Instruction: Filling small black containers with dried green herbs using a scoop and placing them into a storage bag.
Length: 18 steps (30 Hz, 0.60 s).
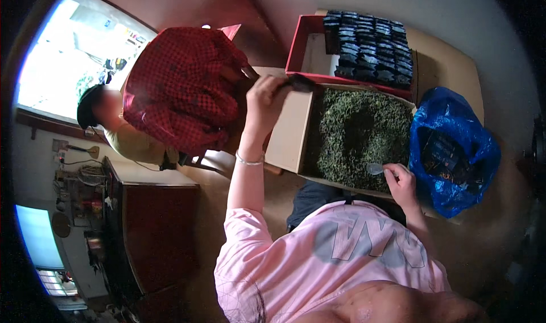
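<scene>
Raised over the left side of the box, my left hand (265, 91) grips a small dark packet (302, 84), which is blurred. My right hand (401, 183) pinches a clear plastic scoop (375, 169) over the near right part of the dried green leaves (341, 152). These leaves fill an open cardboard box (303, 152) in front of me, with a darker hollow in their middle. Behind it, a red box (294, 45) holds rows of shiny black packets (371, 45). A blue plastic bag (439, 105) gapes open on the right, with dark printed packets (448, 156) inside.
A cardboard flap (286, 135) sticks out left of the leaf box. Further left, a red-and-black checked cloth (183, 79) is draped over something. Another person (136, 141) in a dark hat is beyond it. A dark red cabinet (158, 233) stands at lower left.
</scene>
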{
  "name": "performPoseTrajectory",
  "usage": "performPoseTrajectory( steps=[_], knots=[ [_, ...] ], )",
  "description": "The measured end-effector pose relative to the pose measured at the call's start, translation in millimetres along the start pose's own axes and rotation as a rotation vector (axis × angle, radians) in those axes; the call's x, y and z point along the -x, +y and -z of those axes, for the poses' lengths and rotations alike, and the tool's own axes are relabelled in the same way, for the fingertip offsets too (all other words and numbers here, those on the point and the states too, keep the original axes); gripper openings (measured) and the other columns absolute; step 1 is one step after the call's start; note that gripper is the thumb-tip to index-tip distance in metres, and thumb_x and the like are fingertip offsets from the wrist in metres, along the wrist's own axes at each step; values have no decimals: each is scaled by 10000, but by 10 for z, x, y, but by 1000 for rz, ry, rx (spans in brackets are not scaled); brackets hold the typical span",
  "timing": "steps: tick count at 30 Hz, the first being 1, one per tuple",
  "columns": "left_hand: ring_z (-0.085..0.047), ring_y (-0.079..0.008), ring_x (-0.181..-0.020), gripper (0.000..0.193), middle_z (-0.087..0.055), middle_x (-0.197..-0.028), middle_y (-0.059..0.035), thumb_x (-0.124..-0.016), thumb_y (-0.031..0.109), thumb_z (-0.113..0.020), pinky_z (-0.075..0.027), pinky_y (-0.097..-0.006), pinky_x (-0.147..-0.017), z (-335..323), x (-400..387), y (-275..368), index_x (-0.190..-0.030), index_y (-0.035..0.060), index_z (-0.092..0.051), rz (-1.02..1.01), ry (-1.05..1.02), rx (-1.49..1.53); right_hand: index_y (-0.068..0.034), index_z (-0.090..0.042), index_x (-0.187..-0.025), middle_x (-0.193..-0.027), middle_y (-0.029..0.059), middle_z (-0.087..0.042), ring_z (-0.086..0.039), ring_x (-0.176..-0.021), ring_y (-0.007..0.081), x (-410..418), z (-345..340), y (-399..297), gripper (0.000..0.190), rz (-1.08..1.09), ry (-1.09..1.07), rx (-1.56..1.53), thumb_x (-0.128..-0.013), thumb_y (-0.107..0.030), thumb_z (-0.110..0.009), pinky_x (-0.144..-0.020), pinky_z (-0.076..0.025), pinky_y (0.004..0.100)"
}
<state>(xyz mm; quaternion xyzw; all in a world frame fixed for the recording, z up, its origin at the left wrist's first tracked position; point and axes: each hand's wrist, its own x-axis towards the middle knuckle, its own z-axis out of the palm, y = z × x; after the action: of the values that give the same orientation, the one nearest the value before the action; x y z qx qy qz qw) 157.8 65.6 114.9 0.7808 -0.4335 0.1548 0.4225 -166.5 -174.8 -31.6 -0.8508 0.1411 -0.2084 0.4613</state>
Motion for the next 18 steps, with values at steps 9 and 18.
performPoseTrajectory(
  steps=[9,18],
  knots=[
    [-695,-136,-839,193,-758,-933,-91,-929,24,-701,-559,-291,-763,-982,-1157,-1266,-1115,-26,-717,179,-10,-9,-29,-723,-1014,-912,147,-720,-706,-785,326,-51,78,-128,96,42,-10,11,-957,-77,-664,-669,-543,393],
    [-738,-339,-923,287,-752,-956,-171,-814,123,-794,-570,-421,-844,-2066,-1596,-1729,-1062,19,-694,225,-9,107,-44,-728,-1037,-932,141,-717,-709,-842,326,-84,146,-77,127,-88,-128,44,-932,-101,-687,-706,-555,391]
  ],
)
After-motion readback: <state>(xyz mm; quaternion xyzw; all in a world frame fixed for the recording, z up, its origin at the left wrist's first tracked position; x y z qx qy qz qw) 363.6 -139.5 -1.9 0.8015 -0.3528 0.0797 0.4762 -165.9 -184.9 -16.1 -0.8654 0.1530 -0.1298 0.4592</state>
